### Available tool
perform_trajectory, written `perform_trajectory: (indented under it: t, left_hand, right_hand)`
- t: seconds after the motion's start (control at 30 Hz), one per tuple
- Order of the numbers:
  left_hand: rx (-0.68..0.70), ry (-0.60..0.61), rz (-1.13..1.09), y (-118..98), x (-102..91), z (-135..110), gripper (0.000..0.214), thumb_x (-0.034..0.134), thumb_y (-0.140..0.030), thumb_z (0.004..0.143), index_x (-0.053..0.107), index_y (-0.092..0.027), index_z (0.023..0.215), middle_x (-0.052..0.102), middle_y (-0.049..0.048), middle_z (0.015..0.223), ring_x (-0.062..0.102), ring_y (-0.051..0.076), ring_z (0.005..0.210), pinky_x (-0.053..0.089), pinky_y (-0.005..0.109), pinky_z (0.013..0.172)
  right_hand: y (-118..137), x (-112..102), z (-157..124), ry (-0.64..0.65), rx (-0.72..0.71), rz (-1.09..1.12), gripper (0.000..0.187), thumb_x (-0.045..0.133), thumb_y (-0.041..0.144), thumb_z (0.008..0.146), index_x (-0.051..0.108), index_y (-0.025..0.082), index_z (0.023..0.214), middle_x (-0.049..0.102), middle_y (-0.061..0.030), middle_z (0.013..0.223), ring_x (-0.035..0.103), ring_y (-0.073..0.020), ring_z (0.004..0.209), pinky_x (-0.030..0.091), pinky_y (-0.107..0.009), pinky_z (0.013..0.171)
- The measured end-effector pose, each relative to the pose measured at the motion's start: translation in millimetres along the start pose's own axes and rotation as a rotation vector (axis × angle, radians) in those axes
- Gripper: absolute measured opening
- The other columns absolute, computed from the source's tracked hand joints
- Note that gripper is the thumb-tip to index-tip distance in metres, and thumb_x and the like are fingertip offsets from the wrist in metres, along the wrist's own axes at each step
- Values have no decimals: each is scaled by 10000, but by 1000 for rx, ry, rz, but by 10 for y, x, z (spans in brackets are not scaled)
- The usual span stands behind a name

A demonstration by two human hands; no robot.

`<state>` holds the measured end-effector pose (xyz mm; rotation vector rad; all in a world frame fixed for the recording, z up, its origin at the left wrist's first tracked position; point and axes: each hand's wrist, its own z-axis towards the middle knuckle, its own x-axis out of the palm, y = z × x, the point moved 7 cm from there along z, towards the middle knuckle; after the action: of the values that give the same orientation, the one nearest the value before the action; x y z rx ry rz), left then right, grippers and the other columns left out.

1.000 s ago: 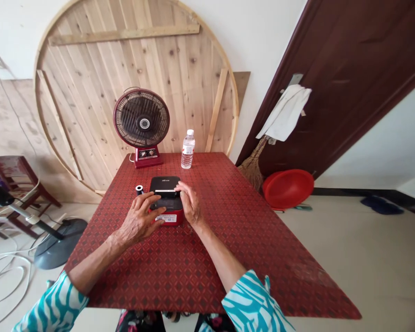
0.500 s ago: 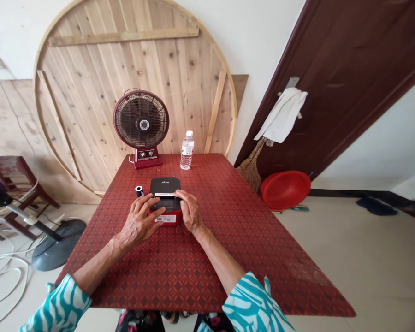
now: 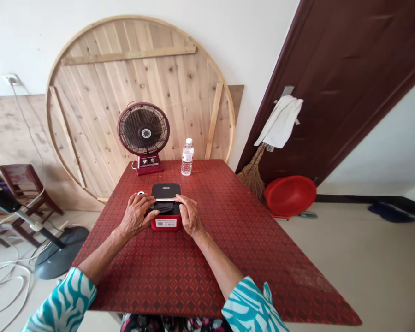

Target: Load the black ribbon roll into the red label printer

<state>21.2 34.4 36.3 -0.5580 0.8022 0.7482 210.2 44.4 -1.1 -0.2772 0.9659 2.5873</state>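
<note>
A small black and red printer stands on the table in front of me, its label facing me. Its black lid is raised at the near edge, and a dark cavity shows below a white strip. My left hand has its fingertips at the lid's left edge, thumb low near the cavity. At the right edge, the bent fingers of my right hand hold the lid. Behind my left hand, a small roll with a white end is mostly hidden.
A red patterned cloth covers the table. Toward its far edge stand a red fan and a water bottle. A round wooden board leans on the wall. Right of the table are a broom and red basin.
The printer lid has come up from its lower position, and the inside now shows. My left thumb and fingers have shifted on it. The whole view has tilted slightly upward.
</note>
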Motion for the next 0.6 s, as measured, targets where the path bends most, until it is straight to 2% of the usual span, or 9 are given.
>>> perform_trajectory:
  t: [0.1,0.2,0.27,0.33,0.43,0.5,0.6]
  left_hand:
    - [-48,-6,-158,58,-15,-22,431,385,-488,936,657,-217,1133,677,89,1176,514,264,1208,271,514,1098]
    - [-287,-143,-423,226,-77,-107,513,291,-511,954,624,-188,1175,661,104,1194,556,240,1174,412,423,1010]
    - [-486,-263,-600,358,-94,-206,523,336,-552,926,616,-169,1146,684,110,1116,633,221,1021,503,347,858]
    - [-621,-331,-744,445,-66,-279,499,446,-584,864,615,-157,1059,706,86,953,657,178,775,518,283,670]
    - [-744,-302,-929,515,68,-303,413,569,-563,784,582,-161,879,639,0,653,528,96,472,408,210,457]
    - [-798,-247,-1028,533,183,-284,372,592,-540,765,536,-173,771,552,-45,511,451,74,380,332,187,393]
    - [-831,-152,-1095,529,317,-236,374,591,-538,752,480,-186,689,485,-67,427,399,69,320,268,184,349]
  right_hand:
    - [-22,1,-13,-11,39,62,353,360,360,936,581,281,1201,706,-51,1105,604,-228,1135,418,-451,1013]
    - [-66,-16,-38,-69,125,142,367,348,384,948,568,277,1222,654,-59,1219,555,-220,1208,397,-447,1056]
    - [-116,-57,-69,-156,193,191,392,327,408,954,554,263,1239,606,-70,1286,522,-210,1246,376,-442,1084]
    - [-192,-93,-118,-233,261,216,419,317,442,951,558,241,1228,593,-86,1293,515,-206,1248,363,-438,1098]
    - [-366,-90,-213,-268,366,222,448,336,495,931,579,224,1192,608,-95,1263,530,-209,1221,364,-437,1091]
    - [-514,-78,-280,-292,435,236,472,354,530,911,587,219,1177,620,-97,1246,543,-218,1200,373,-443,1073]
    - [-744,-45,-366,-353,551,322,518,403,582,867,582,205,1173,645,-108,1191,590,-230,1122,411,-447,1025]
